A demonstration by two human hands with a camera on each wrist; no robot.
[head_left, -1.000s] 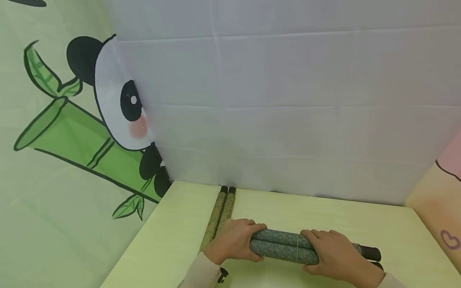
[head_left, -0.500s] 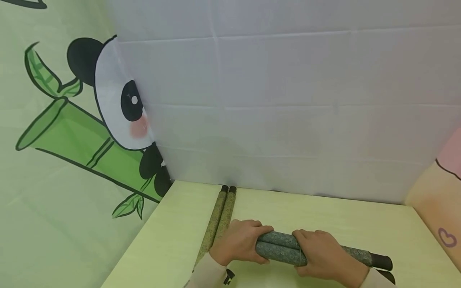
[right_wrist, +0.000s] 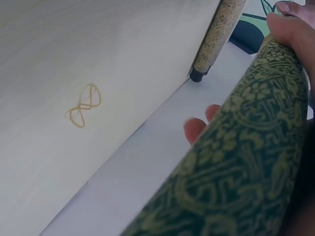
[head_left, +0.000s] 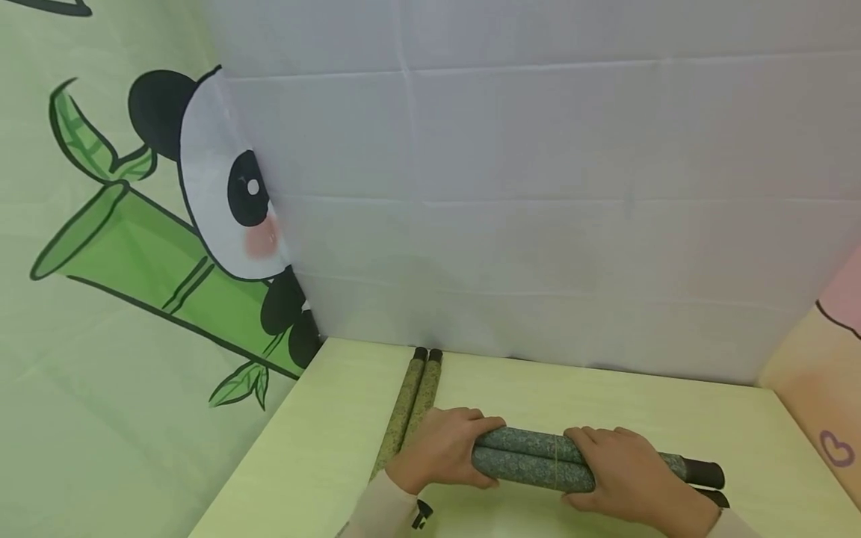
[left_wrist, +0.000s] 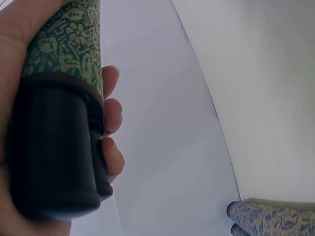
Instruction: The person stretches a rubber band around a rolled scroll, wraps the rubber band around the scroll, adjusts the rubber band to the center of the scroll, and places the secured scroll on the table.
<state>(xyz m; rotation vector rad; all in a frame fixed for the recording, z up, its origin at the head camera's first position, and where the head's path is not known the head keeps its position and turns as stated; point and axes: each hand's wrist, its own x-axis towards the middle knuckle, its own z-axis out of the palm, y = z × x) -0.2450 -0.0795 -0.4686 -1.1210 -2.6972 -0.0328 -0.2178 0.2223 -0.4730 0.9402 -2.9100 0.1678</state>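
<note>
Now farther apart: left grip point(head_left: 447, 448), right grip point(head_left: 624, 472), curled round green scrolls point(head_left: 521, 465).
Long axis: nine to three o'clock, dipping at three.

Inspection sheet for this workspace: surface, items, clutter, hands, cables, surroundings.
Surface: pale table, smooth where visible.
Job's things: pair of green-patterned rolls, side by side, a thin band around them, held in both hands.
Clutter: pair of yellowish rolls and a twisted yellow loop, all on the table.
Hands: left hand grips one end of the green rolls; right hand grips farther along, dark ends sticking out beyond it.
Cables: nothing seen.
Surroundings: creased pale backdrop; panda drawing on the green left wall.
</note>
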